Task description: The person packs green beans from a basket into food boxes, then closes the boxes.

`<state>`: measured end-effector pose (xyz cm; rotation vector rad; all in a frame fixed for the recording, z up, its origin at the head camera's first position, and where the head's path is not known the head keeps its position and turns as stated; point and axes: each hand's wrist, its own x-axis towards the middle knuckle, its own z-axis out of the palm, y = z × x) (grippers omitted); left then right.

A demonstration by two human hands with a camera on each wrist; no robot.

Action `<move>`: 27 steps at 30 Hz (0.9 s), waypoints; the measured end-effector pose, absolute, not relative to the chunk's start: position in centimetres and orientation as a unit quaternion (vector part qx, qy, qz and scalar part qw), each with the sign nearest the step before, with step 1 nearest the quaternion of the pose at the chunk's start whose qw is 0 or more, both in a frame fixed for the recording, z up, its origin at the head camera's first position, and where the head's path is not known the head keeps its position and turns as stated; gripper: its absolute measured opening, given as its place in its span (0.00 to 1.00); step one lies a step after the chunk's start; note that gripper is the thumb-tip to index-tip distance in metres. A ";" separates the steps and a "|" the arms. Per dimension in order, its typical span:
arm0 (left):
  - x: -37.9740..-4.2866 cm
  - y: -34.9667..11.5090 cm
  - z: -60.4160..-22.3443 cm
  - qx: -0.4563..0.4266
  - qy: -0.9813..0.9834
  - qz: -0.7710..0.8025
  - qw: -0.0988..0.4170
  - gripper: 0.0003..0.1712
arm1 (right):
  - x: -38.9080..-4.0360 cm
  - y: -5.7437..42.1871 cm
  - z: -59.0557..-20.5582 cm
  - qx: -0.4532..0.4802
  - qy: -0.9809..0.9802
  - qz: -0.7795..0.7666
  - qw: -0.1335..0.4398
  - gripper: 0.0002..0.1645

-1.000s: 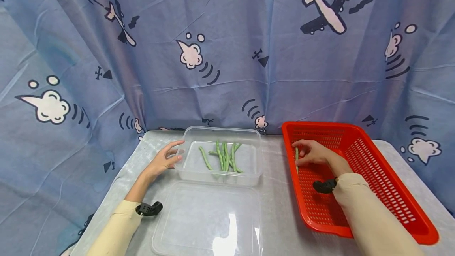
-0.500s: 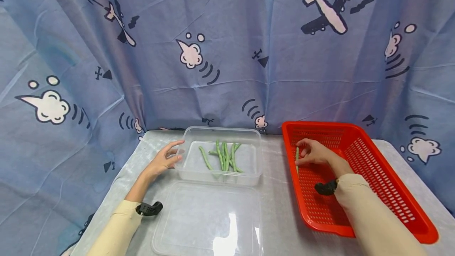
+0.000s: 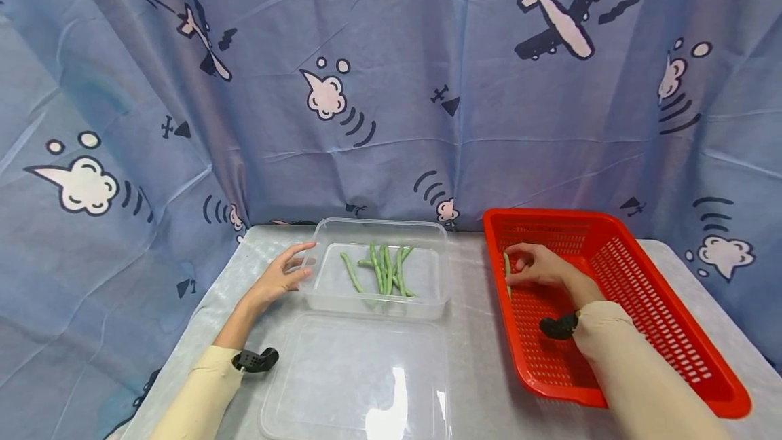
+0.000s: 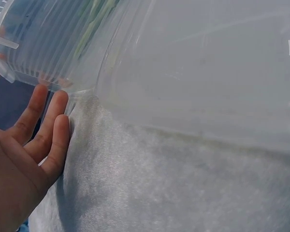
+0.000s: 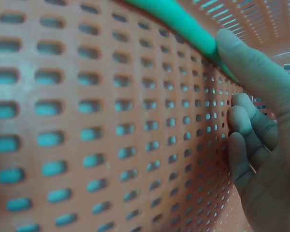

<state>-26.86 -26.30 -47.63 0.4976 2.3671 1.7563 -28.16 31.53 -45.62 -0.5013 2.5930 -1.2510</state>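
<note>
My right hand [image 3: 540,267] reaches into the red basket [image 3: 565,392] and pinches a green bean [image 3: 508,267] between thumb and fingertips, right along the basket's left wall. Up close in the right wrist view, the thumb presses on the held bean [image 5: 183,24], with the perforated wall [image 5: 106,116] beside it. My left hand [image 3: 282,276] rests its spread, relaxed fingers at the left side of a clear plastic container [image 3: 430,273]. Several green beans [image 3: 389,270] lie inside that container, some crossing each other, one apart at the left. In the left wrist view, fingertips [image 4: 60,99] meet the container's wall.
In front of the container lies its clear flat lid [image 3: 348,358], with bright glare on it. A grey-white cloth [image 3: 473,358] covers the table between lid and basket. Behind everything hangs a blue printed curtain [image 3: 391,175].
My right hand, with the bean in its fingers, has shifted only slightly at the basket's left wall. The left hand, container and lid have stayed in place.
</note>
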 end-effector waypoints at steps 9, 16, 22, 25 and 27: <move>-26.9 -26.1 -47.5 0.165 0.790 0.585 0.079 0.32 | -28.3 31.6 -46.1 -0.220 0.832 -0.497 0.110 0.36; -26.9 -26.4 -47.6 0.160 0.789 0.588 0.078 0.32 | -28.9 31.3 -46.3 -0.250 0.797 -0.537 0.114 0.37; -26.9 -26.5 -47.5 0.162 0.794 0.580 0.076 0.32 | -29.2 31.1 -45.6 -0.242 0.794 -0.541 0.140 0.40; -26.8 -26.4 -47.4 0.166 0.797 0.576 0.072 0.32 | -29.3 31.3 -45.1 -0.204 0.782 -0.566 0.162 0.39; -26.7 -26.3 -47.4 0.169 0.797 0.575 0.071 0.32 | -29.1 31.8 -44.7 -0.179 0.769 -0.590 0.170 0.39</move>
